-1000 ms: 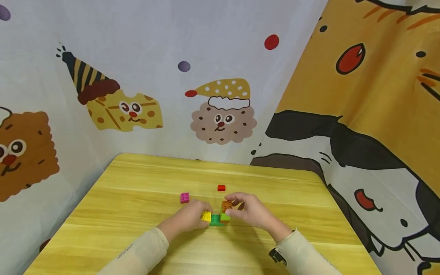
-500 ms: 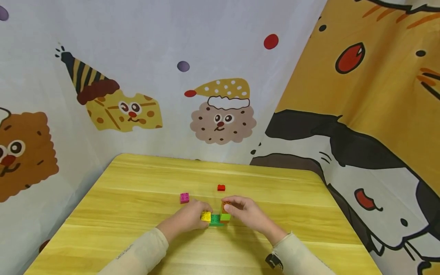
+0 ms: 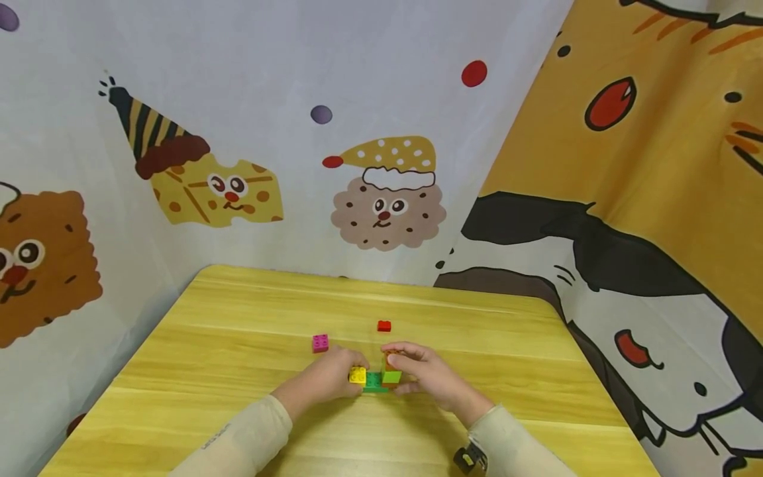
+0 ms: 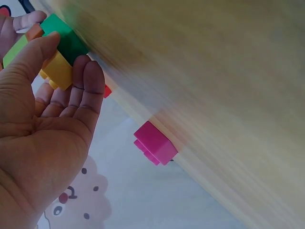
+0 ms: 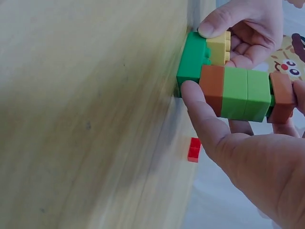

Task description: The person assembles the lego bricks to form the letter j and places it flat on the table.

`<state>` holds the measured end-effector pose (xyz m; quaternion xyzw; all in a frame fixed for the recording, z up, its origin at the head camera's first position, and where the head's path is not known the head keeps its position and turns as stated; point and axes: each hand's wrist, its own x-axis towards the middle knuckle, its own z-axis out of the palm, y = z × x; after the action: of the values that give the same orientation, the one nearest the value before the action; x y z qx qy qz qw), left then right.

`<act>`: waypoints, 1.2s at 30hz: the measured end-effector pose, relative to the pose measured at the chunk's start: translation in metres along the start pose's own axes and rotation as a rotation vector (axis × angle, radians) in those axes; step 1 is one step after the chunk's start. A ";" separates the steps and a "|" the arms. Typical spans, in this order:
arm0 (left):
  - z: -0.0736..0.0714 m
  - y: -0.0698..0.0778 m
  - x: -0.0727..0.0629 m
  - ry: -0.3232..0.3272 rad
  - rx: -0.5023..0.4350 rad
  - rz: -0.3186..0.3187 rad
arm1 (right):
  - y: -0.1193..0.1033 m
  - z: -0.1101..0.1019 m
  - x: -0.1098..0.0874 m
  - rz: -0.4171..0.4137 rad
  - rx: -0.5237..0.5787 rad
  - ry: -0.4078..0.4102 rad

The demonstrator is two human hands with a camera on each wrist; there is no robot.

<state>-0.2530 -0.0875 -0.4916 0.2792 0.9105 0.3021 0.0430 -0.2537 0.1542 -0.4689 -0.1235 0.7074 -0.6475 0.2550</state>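
My left hand (image 3: 328,376) pinches the yellow block (image 3: 357,375) and the green base block (image 5: 190,59) it sits on, thumb on the near side. At the base's other end rises a stack: a brown-orange block (image 5: 211,88), then lime green blocks (image 5: 245,93), then a second brown-orange block (image 5: 283,95) on top. My right hand (image 3: 438,381) holds that top block between thumb and fingers. It stands slightly crooked, with a narrow gap above the lime green blocks in the right wrist view. One right fingertip touches the base's end.
A pink block (image 3: 320,342) lies on the wooden table (image 3: 238,331) beyond my left hand. Farther back is a small red block (image 3: 384,326). A cartoon-printed cloth (image 3: 250,99) hangs behind the table.
My right hand has shifted slightly left over the stack, its thumb now on the top block's near side and a lower finger reaching down beside the base. My left hand stays put.
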 end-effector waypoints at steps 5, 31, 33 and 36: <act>0.000 -0.001 0.000 -0.003 0.000 0.002 | 0.002 0.001 0.001 0.005 0.037 0.000; 0.000 -0.001 -0.001 -0.001 0.003 -0.003 | 0.004 0.004 0.004 0.006 0.026 0.026; 0.000 0.000 -0.001 -0.004 0.009 -0.016 | 0.006 0.003 0.003 0.019 0.049 0.038; 0.000 0.000 -0.001 -0.006 0.009 -0.022 | 0.008 0.002 0.003 0.038 0.085 0.044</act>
<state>-0.2518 -0.0882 -0.4914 0.2700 0.9148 0.2966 0.0479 -0.2537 0.1526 -0.4774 -0.0848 0.6869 -0.6746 0.2566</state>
